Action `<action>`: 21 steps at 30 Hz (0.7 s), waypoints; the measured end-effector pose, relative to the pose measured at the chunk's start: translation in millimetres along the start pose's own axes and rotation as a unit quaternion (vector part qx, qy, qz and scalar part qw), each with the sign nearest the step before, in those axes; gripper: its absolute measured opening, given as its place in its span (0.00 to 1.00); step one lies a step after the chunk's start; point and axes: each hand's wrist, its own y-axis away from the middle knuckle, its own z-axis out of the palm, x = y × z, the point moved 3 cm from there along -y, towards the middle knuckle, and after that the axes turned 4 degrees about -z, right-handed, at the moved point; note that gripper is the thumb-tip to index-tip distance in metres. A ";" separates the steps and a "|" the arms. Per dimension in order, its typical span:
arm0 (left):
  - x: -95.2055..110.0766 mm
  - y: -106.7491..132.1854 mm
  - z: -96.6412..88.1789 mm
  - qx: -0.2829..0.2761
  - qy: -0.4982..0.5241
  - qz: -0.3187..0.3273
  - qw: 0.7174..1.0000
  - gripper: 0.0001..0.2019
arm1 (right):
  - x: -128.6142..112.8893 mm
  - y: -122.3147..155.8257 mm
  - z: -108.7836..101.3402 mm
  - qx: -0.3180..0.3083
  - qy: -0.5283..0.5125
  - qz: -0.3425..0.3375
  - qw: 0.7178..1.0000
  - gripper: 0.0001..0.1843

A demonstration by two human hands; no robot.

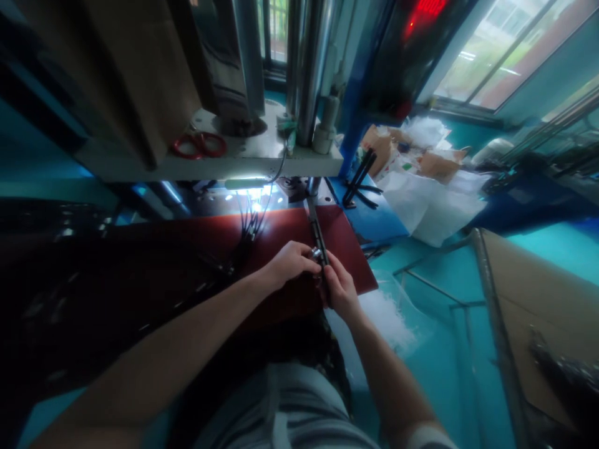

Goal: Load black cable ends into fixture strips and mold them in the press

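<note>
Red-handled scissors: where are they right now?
Head view, upper left of centre: the red-handled scissors lie near the front edge of the pale machine plate, just front-left of a metal column.

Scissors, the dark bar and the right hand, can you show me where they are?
Scissors (201, 146): head view, on the red handles, where the loops meet.
Bar (317, 232): head view, on its dark middle stretch.
Right hand (343, 289): head view, on its back.

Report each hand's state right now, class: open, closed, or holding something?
Left hand: closed, pinching a small shiny piece.
Right hand: closed, holding a dark bar near its end.
</note>
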 end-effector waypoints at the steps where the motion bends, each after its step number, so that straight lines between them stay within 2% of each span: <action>1: 0.1 0.9 -0.8 0.012 -0.002 0.023 1.000 0.06 | -0.4 -0.1 0.7 -0.004 0.010 -0.003 1.000 0.31; 4: -1.8 2.7 -4.5 0.019 0.000 0.070 0.997 0.08 | -1.2 0.3 1.3 0.004 0.001 0.003 1.000 0.31; 8: -6.5 -0.7 -13.3 -0.026 0.061 0.068 0.995 0.13 | -1.6 1.8 -1.1 0.034 -0.043 0.016 0.998 0.31; 11: -7.0 -4.7 -19.3 -0.033 0.099 0.076 0.992 0.12 | -1.8 2.5 -3.1 0.052 -0.057 0.012 0.997 0.32; 17: -9.6 -8.2 -16.8 -0.113 0.182 0.024 0.976 0.13 | -0.3 2.3 -3.5 0.055 -0.069 0.016 0.996 0.33; 21: -9.7 -8.0 -16.4 -0.103 0.157 0.018 0.982 0.11 | -0.1 2.2 -3.4 0.057 -0.071 0.019 0.996 0.34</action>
